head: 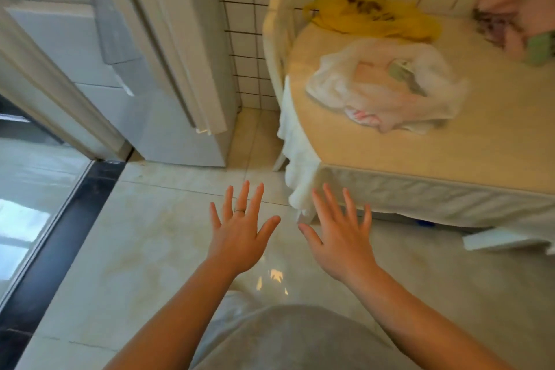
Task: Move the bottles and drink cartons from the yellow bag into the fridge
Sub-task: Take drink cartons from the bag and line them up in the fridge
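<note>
Hands idle: my left hand (240, 237) and right hand (339, 240) are splayed, empty. Limp yellow plastic bag (375, 18) lies on the beige round table (450, 153); soft, I judge, so lift by its handles.

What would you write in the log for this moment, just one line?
left hand: open, empty | right hand: open, empty | yellow bag: on table, untouched | fridge: beside table, blurred

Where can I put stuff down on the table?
The table is bare along its front edge, in front of the white bag, and to that bag's right. The back is crowded: the yellow bag sits there, and pink and green things fill the far right corner.
</note>
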Action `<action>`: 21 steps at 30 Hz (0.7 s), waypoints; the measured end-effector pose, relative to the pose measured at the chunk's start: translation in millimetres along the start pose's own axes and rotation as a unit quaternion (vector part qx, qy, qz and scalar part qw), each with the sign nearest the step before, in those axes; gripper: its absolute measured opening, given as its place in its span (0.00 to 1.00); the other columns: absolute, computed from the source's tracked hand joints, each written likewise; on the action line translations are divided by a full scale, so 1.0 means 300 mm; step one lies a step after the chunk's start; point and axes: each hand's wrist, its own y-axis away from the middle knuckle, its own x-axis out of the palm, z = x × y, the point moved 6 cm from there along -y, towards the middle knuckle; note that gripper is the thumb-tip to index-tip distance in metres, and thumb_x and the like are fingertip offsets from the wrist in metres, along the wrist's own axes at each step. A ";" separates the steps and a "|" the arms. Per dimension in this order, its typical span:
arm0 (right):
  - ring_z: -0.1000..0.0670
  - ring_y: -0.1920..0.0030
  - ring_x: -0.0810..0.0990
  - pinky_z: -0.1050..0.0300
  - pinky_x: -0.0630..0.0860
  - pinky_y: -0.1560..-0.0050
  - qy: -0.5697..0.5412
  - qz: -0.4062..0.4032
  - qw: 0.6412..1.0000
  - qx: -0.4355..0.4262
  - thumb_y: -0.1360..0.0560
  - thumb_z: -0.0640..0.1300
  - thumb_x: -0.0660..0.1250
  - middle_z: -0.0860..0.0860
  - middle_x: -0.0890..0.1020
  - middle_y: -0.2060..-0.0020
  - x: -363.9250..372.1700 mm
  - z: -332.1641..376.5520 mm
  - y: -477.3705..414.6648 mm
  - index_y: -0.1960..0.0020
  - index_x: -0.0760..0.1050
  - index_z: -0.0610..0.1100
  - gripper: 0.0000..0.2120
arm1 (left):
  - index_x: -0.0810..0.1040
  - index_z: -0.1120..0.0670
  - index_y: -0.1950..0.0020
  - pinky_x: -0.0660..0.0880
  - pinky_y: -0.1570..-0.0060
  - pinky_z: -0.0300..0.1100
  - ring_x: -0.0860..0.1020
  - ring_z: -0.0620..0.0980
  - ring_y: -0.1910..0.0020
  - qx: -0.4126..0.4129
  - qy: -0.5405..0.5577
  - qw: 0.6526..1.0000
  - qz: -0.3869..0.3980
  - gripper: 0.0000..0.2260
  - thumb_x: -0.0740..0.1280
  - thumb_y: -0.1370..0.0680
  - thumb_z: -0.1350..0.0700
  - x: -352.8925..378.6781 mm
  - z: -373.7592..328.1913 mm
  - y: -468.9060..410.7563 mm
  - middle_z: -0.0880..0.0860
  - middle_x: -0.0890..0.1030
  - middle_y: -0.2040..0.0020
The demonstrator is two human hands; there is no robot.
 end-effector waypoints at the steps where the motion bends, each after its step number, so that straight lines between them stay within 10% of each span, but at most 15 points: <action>1: 0.45 0.22 0.34 0.34 0.36 0.26 -0.002 -0.006 1.000 0.008 0.20 0.67 0.44 0.56 0.38 0.21 -0.018 -0.053 0.009 0.21 0.38 0.58 0.33 | 0.32 0.38 0.23 0.32 0.27 0.60 0.29 0.52 0.24 0.010 -0.003 1.000 0.001 0.33 0.36 0.25 0.29 0.009 -0.053 -0.017 0.45 0.33 0.21; 12: 0.45 0.21 0.39 0.33 0.38 0.27 -0.004 -0.076 0.991 0.110 0.28 0.70 0.34 0.56 0.43 0.20 -0.231 -0.581 -0.112 0.21 0.41 0.58 0.38 | 0.34 0.38 0.22 0.30 0.28 0.59 0.30 0.52 0.23 0.140 -0.008 0.990 0.006 0.33 0.37 0.24 0.28 0.076 -0.576 -0.361 0.44 0.34 0.22; 21: 0.45 0.21 0.37 0.36 0.36 0.26 0.035 -0.068 0.987 0.140 0.20 0.65 0.47 0.57 0.40 0.21 -0.476 -0.973 -0.457 0.21 0.40 0.57 0.33 | 0.42 0.41 0.20 0.38 0.25 0.59 0.36 0.53 0.21 0.194 0.028 0.981 -0.007 0.34 0.41 0.24 0.29 0.035 -0.946 -0.797 0.46 0.42 0.19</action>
